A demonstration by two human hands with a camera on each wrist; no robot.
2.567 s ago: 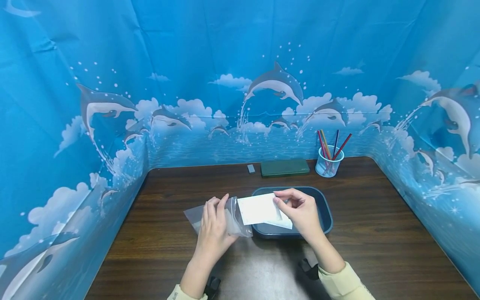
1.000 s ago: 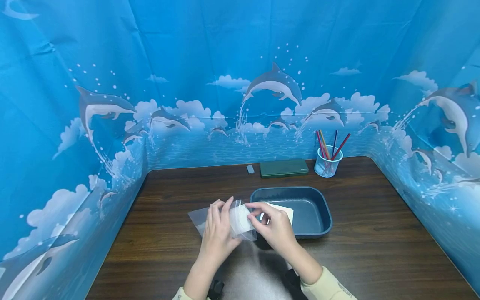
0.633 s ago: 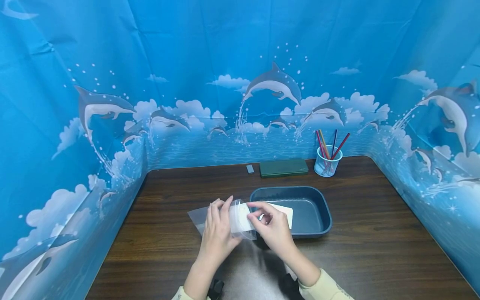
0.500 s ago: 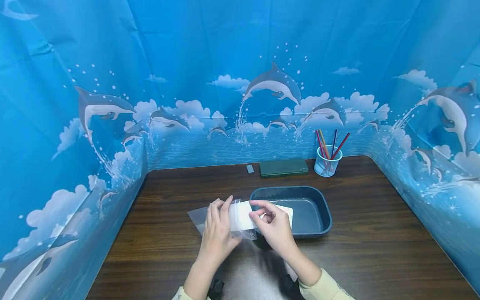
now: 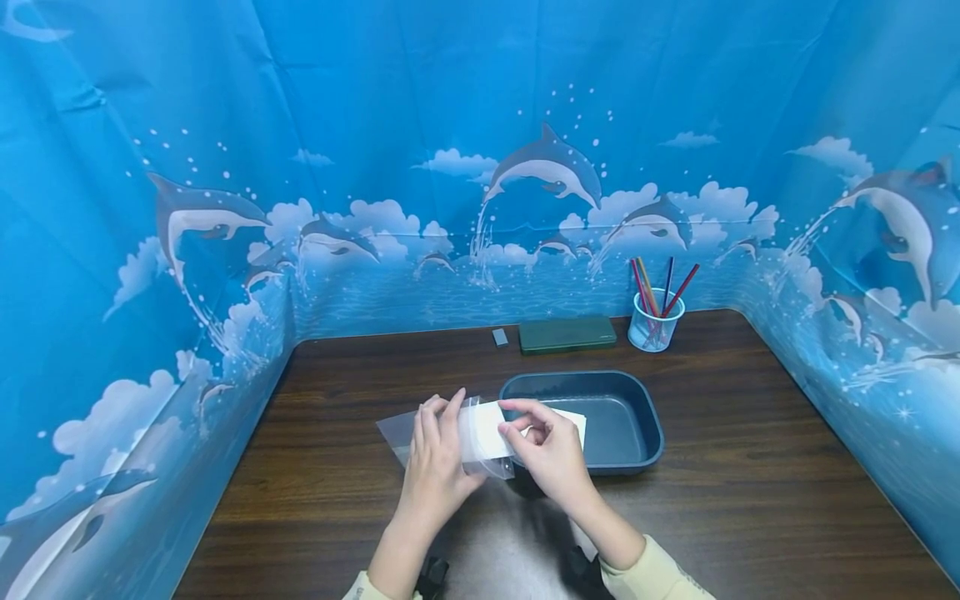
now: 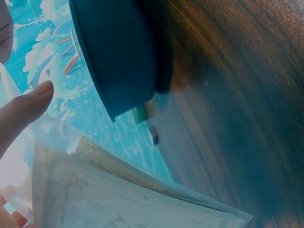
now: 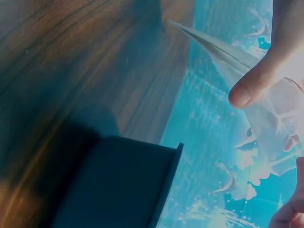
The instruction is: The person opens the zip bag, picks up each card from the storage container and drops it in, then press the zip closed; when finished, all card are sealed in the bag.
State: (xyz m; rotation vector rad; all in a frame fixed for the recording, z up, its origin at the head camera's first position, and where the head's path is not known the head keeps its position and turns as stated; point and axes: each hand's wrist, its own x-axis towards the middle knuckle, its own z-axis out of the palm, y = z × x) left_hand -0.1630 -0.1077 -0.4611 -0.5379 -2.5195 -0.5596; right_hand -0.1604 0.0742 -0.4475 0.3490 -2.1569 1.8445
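Note:
My left hand (image 5: 435, 471) grips a clear plastic bag (image 5: 393, 430), its mouth facing right. Printed paper sheets (image 6: 118, 199) with ornate borders show inside the bag in the left wrist view. Between thumb and fingertips, my right hand (image 5: 557, 457) pinches the right end of a white card (image 5: 489, 432), whose left part is inside the bag's mouth. Beneath and beyond the right hand, a dark blue tray (image 5: 647, 417) holds another white card (image 5: 576, 423), partly covered by that hand.
Behind the tray lie a dark green case (image 5: 567, 335) and a small grey block (image 5: 500, 337). A light blue mesh cup (image 5: 656, 327) with several coloured pencils stands at the back right. A dolphin-printed curtain (image 5: 375, 292) surrounds the wooden table (image 5: 322, 467).
My right hand has moved left from over the tray, bringing the white card into the bag's mouth. Over the last second it shifted slightly, and more of the card shows outside. The left hand stays nearly still.

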